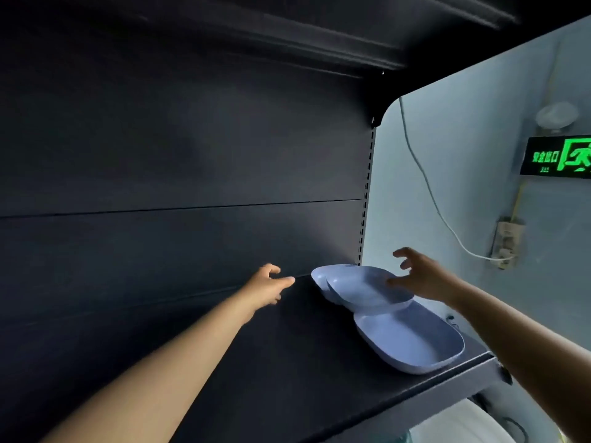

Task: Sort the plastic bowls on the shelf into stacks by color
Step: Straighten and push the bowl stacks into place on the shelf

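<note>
Three light blue plastic bowls lie at the right end of a dark shelf (287, 362). The nearest blue bowl (412, 340) rests flat by the front edge. A second blue bowl (361, 289) sits tilted on a third blue bowl (319, 276) behind it. My right hand (419, 276) hovers over the tilted bowl's right rim, fingers spread, its thumb touching or almost touching the rim. My left hand (268, 284) reaches toward the back of the shelf, left of the bowls, fingers loosely curled and holding nothing.
A black back panel (179, 174) closes the shelf behind, another dark shelf (256, 30) hangs overhead. Right of the slotted upright (367, 187) is a pale wall with a green exit sign (556, 156), a white cable (428, 193) and a socket (507, 243).
</note>
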`<state>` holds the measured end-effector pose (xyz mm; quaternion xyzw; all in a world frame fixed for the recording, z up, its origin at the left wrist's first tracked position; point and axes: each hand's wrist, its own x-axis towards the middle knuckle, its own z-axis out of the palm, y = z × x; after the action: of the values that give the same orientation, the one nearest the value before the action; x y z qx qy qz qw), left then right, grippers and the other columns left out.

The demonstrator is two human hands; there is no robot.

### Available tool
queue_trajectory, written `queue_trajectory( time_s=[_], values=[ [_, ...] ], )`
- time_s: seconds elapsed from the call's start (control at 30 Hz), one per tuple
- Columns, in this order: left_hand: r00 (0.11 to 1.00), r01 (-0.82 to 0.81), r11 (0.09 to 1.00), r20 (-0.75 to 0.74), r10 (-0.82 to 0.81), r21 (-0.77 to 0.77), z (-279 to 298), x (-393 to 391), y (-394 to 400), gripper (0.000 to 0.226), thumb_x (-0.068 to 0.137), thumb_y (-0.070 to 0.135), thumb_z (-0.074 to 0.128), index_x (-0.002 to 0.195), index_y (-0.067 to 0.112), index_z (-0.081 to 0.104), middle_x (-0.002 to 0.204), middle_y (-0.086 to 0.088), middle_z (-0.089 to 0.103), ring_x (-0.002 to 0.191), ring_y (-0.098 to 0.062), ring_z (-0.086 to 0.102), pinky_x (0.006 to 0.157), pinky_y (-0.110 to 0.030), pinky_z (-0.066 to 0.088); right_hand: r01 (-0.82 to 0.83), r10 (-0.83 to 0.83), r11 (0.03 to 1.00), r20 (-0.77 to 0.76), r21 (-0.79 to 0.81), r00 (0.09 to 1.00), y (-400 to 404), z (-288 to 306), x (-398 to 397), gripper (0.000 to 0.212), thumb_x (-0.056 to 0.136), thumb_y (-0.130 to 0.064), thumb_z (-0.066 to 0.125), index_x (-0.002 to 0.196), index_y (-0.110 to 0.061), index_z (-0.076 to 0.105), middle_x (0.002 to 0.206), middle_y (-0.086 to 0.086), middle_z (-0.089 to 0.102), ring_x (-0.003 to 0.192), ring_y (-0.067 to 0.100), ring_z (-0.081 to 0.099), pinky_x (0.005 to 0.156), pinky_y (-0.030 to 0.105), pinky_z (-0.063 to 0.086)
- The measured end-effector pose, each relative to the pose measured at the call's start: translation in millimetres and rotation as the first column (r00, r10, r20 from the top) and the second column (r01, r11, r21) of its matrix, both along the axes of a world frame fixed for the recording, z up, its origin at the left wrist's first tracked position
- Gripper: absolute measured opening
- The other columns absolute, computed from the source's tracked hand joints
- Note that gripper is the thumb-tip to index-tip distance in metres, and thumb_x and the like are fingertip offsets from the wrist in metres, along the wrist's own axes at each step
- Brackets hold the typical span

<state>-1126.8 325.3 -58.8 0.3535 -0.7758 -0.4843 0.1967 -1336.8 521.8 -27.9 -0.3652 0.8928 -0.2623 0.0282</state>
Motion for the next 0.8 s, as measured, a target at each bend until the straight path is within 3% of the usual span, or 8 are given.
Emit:
queue_trajectory(
  time_s=[0.13,0.23,0.33,0.4,0.53,0.67,0.8],
  values=[
    [0.989,-0.12,0.979,-0.061,0.132,0.168,-18.2,-40.2,5.0,0.048,0.09,0.03,0.061,0.131,0.013,0.044,0.106,-0.007,0.058,0.087,-0.021,0.065,0.09,-0.031,0.053,-0.073,0.078,0.997,0.175,-0.035,0.981,-24.2,-12.7,-50.5,0.061,0.072,-0.037,0.08,0.121,-0.014,0.052,0.104,0.008,0.064,0.086,0.019,0.055,0.069,0.027,0.04],
    [0.973,-0.183,0.95,-0.094,0.212,0.254,-28.6,-60.1,4.9,0.041,0.089,0.03,0.062,0.124,0.012,0.049,0.1,-0.007,0.058,0.077,-0.019,0.063,0.085,-0.03,0.054,-0.142,0.158,0.987,0.404,-0.071,0.901,-34.6,-21.8,-72.4,0.05,0.067,-0.036,0.084,0.1,-0.008,0.061,0.089,0.008,0.063,0.074,0.018,0.056,0.065,0.025,0.039],
    [0.953,-0.225,0.923,-0.128,0.275,0.312,-34.8,-70.9,4.8,0.034,0.091,0.027,0.06,0.118,0.007,0.053,0.103,-0.013,0.06,0.074,-0.019,0.063,0.08,-0.028,0.055,-0.232,0.225,0.971,0.513,-0.05,0.828,-40.6,-32.1,-80.4,0.042,0.065,-0.03,0.082,0.087,0.0,0.064,0.074,0.009,0.055,0.064,0.019,0.047,0.056,0.025,0.034],
    [0.942,-0.245,0.911,-0.141,0.305,0.333,-34.4,-76.2,5.2,0.028,0.092,0.026,0.059,0.112,0.007,0.054,0.097,-0.013,0.06,0.074,-0.021,0.064,0.081,-0.03,0.055,-0.261,0.258,0.962,0.582,-0.08,0.772,-44.0,-36.4,-85.4,0.041,0.067,-0.025,0.08,0.091,0.006,0.066,0.081,0.012,0.063,0.07,0.022,0.054,0.06,0.028,0.041],
    [0.941,-0.255,0.903,-0.125,0.314,0.345,-29.6,-89.2,7.5,0.021,0.092,0.024,0.06,0.102,0.006,0.06,0.088,-0.012,0.064,0.075,-0.022,0.064,0.073,-0.027,0.056,-0.26,0.307,0.95,0.649,-0.171,0.696,-44.7,-34.5,-95.6,0.014,0.082,-0.005,0.068,0.094,0.003,0.068,0.098,0.015,0.072,0.082,0.026,0.068,0.074,0.031,0.054],
    [0.944,-0.299,0.91,-0.051,0.326,0.288,-27.8,-107.9,8.3,0.025,0.086,0.024,0.067,0.102,0.005,0.062,0.097,-0.009,0.064,0.079,-0.02,0.063,0.065,-0.025,0.053,-0.257,0.334,0.942,0.658,-0.215,0.675,-38.7,-32.0,-113.9,0.021,0.082,-0.004,0.069,0.101,0.005,0.067,0.1,0.017,0.072,0.093,0.031,0.069,0.079,0.035,0.054],
    [0.928,-0.372,0.904,0.065,0.367,0.211,-25.3,-122.8,7.8,0.044,0.081,0.029,0.073,0.115,0.007,0.056,0.111,-0.006,0.059,0.088,-0.02,0.057,0.061,-0.025,0.046,-0.23,0.357,0.934,0.674,-0.273,0.647,-30.3,-30.2,-129.5,0.025,0.081,-0.002,0.068,0.104,0.007,0.066,0.103,0.02,0.071,0.086,0.032,0.068,0.071,0.033,0.054]
  ],
)
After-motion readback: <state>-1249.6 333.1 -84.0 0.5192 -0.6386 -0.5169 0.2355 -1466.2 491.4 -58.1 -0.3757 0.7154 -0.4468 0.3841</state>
